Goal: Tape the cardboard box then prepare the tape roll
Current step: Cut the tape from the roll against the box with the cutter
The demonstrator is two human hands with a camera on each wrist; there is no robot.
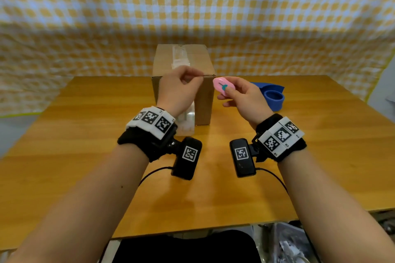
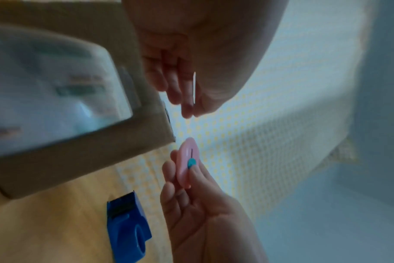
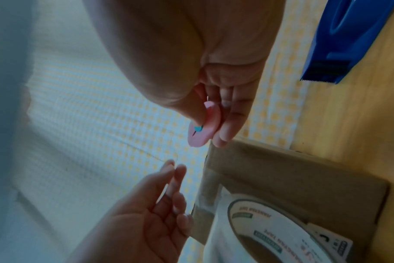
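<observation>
Right hand (image 1: 243, 97) raised above the wooden table (image 1: 85, 145), thumb and fingers closed round a small pink oval cutter (image 1: 223, 88); the thumb tip rests beside the cutter's teal slider (image 2: 191, 162), and no blade can be made out. Left hand (image 1: 179, 89) level with it and just to its left, thumb and forefinger pinched together at the tips; in the left wrist view a thin pale sliver (image 2: 194, 87) stands between these fingers, too fine to tell whether it is tape, so what this pinch holds cannot be told. The two hands are near each other but apart, the cutter's free end pointing toward the left fingertips.

Directly behind both grips stands the cardboard box (image 1: 183, 66), closed, a strip of clear tape (image 1: 179, 57) running along its top and down the near face. Below the left hand, against the box's near face, lies the tape roll (image 3: 270, 229), clear with a printed white and green label; in the head view the left wrist hides most of it. To the right of the right hand, beyond its knuckles, a blue tape dispenser (image 1: 271, 94) lies on the table, toothed edge visible in both wrist views. A yellow-and-white checked cloth (image 1: 213, 6) hangs behind the table
</observation>
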